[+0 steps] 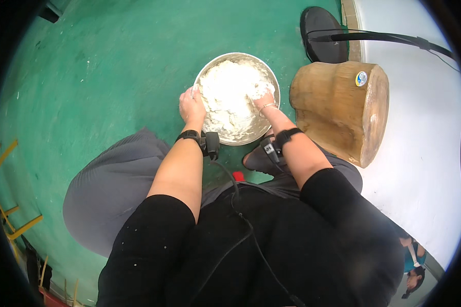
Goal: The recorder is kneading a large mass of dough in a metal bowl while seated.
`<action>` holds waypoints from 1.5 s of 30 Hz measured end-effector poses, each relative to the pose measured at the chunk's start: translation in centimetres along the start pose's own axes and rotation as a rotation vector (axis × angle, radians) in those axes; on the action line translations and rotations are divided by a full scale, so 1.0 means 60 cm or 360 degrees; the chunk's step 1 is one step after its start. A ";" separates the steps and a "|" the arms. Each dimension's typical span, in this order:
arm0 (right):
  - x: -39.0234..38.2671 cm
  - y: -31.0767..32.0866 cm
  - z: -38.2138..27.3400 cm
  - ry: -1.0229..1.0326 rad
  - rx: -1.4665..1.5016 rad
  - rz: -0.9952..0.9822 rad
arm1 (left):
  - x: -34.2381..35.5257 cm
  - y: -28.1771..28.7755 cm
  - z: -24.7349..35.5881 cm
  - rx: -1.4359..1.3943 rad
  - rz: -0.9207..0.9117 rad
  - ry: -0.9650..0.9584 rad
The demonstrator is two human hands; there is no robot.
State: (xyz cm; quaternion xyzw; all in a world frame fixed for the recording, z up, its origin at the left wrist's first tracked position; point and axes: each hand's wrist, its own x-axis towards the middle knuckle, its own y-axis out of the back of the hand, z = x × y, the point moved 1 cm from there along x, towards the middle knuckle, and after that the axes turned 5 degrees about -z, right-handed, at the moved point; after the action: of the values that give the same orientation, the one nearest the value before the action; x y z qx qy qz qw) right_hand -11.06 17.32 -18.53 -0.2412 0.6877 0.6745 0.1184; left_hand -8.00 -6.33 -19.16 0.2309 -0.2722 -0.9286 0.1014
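A round metal bowl (239,144) stands on the green floor in front of me, filled with a white, lumpy, dough-like mass (229,97). My left hand (191,105) is closed round the bowl's left rim. Inside the bowl, at its right side, my right hand (264,97) is sunk in the white mass. White stuff coats its fingers, which are mostly hidden, so their pose does not show. A thin bracelet (268,106) circles the right wrist. Each forearm carries a strapped-on black device, the left one (210,145) with a cable.
A cut wooden log (333,105) with a round sticker lies right of the bowl, beside a white wall (415,133). Behind it is a dark round base (322,35) with a black pole. Yellow floor markings (25,226) run at the far left. Another person (414,266) shows at lower right.
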 end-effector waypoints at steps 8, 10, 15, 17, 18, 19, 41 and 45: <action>0.047 0.017 0.045 0.0238 -0.0142 -0.0124 | 0.003 -0.018 0.040 0.0045 0.0028 -0.0048; 0.073 0.004 0.055 0.0097 -0.0194 -0.0354 | 0.007 -0.028 0.046 0.0036 0.0037 -0.0069; 0.077 0.010 -0.006 -0.0101 -0.0183 -0.0094 | 0.002 -0.004 0.011 0.0069 0.0051 -0.0022; 0.062 0.022 -0.041 -0.0186 -0.0052 -0.0018 | 0.001 0.004 -0.002 0.0079 0.0082 0.0022; 0.052 0.029 -0.062 -0.0283 0.0078 0.0056 | 0.000 0.008 -0.013 0.0117 0.0116 0.0038; 0.047 0.032 -0.056 -0.0290 0.0070 0.0065 | 0.001 0.006 -0.008 0.0134 0.0134 0.0031; -0.081 0.010 -0.089 -0.0128 -0.0076 -0.0585 | 0.012 0.000 0.019 0.0206 0.0053 -0.0075; -0.058 0.023 -0.084 -0.0224 -0.0021 -0.0615 | 0.015 0.009 -0.003 0.0239 0.0005 -0.0057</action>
State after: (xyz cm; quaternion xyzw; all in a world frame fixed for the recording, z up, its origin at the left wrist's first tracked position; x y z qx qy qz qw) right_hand -7.94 12.95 -15.29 -0.3217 0.6142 0.6590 0.2916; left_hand -8.69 -7.16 -19.33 0.2208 -0.3431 -0.9094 0.0804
